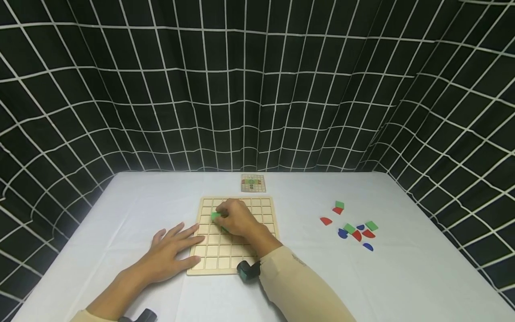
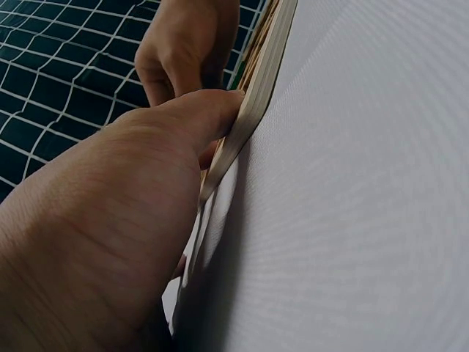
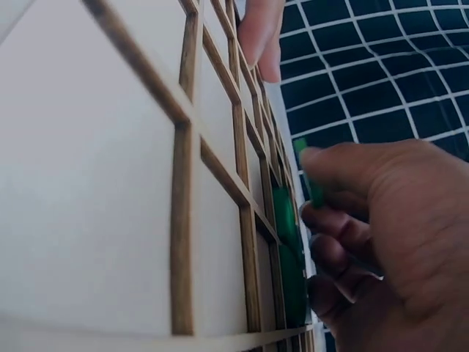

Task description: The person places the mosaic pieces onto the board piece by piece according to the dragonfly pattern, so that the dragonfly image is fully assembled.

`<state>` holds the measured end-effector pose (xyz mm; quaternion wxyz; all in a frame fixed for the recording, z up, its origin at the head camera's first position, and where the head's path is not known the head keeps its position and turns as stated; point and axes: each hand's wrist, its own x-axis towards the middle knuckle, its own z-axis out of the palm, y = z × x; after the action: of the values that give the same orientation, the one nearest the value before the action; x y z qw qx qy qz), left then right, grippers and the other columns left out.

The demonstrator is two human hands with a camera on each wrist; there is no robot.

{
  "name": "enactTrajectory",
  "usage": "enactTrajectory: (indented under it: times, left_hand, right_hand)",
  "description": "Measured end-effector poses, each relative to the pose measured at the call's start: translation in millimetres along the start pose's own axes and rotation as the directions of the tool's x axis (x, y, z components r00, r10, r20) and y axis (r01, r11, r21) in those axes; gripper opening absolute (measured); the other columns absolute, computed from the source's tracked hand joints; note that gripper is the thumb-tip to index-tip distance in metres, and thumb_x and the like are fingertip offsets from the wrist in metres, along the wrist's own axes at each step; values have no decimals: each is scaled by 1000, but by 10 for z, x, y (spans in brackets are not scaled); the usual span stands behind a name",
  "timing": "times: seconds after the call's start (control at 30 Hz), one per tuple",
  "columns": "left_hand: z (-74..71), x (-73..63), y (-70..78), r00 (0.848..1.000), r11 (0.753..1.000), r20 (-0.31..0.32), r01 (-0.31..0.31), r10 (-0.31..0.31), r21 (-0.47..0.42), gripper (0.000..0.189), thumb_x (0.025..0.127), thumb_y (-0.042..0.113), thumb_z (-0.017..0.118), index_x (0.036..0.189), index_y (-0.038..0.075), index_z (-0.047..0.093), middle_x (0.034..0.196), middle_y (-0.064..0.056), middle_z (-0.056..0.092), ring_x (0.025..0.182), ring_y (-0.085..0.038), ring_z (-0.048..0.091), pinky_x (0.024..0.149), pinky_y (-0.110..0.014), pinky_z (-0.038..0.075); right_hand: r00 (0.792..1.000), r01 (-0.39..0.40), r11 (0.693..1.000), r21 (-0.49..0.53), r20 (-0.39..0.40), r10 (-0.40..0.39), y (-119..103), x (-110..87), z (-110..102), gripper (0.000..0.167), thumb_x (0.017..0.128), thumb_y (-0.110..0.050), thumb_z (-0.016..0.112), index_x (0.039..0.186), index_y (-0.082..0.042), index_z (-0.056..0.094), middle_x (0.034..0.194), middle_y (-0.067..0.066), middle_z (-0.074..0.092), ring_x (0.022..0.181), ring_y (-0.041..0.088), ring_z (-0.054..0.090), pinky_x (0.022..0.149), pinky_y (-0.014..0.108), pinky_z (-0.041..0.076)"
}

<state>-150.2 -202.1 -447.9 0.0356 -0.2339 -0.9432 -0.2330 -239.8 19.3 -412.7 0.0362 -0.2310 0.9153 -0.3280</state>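
A wooden grid board (image 1: 217,271) lies on the white table. Over its upper left part, my right hand (image 1: 237,218) pinches a green tile (image 3: 315,187) between thumb and fingers. In the right wrist view, other green pieces (image 3: 293,286) sit in cells of the board below that hand; the hand mostly covers them in the head view. My left hand (image 1: 170,256) rests spread out at the board's left side. Its thumb touches the board's edge in the left wrist view, and it holds nothing.
A small printed pattern card (image 1: 253,184) lies behind the board. Off to the right are scattered loose pieces: green squares (image 1: 372,226), red quarter-circles (image 1: 326,221) and blue half-circles (image 1: 368,247). A black curtain with a white grid (image 1: 257,89) surrounds the table.
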Motion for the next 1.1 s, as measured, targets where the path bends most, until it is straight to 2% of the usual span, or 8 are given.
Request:
enactTrajectory:
  times: [0.17,0.47,0.67,0.9,1.1]
  left_hand:
    - [4,-1,-6,1000,1000,3,3,-3,0,53,89,58,59,132,27,61,151,3,38,139,-37,25,104,-67,5]
    - [-5,-6,-11,1000,1000,-13,-3,3,5,52,89,56,60,131,26,62,150,2,39,138,-37,27,103,-67,7]
    - [0,-25,-18,1000,1000,-23,-6,6,-3,51,88,55,61,131,26,62,150,3,40,138,-37,28,103,-67,7]
    - [-4,-19,-15,1000,1000,-18,-18,17,-6,51,89,55,60,131,27,62,150,4,39,138,-37,27,103,-67,7]
    - [12,-1,-5,1000,1000,-9,-11,11,-15,51,89,56,60,132,28,61,150,3,39,139,-37,26,102,-68,5]
  right_hand:
    - [1000,22,999,-37,8,-22,9,15,28,26,88,-17,72,112,-6,71,96,-4,62,89,11,58,80,23,49]
    - [999,40,994,-97,23,-38,-11,39,49,25,89,-19,71,112,-9,71,98,-6,60,95,12,57,86,24,47]
    - [999,37,996,-78,18,-36,-44,38,29,27,88,-18,70,114,-9,70,100,-4,61,94,12,58,83,23,48]
    - [998,51,999,18,-25,-51,-224,-63,-207,27,90,-26,69,113,-12,71,109,-4,62,98,16,59,78,28,50]
    - [985,141,989,45,-103,-135,-355,-258,-498,25,89,-25,70,111,-13,72,106,-4,65,96,15,58,77,29,49]
